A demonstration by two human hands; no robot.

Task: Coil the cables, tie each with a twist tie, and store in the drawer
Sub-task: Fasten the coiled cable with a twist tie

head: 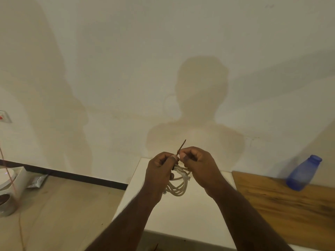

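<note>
Pinching one twist tie (181, 147), left hand (160, 171) and right hand (196, 163) hold one coiled cable (178, 187).

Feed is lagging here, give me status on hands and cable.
Left hand holds the coiled white cable. Right hand pinches the twist tie at the coil's top. Tie not yet finished. Nothing in the way.
</note>
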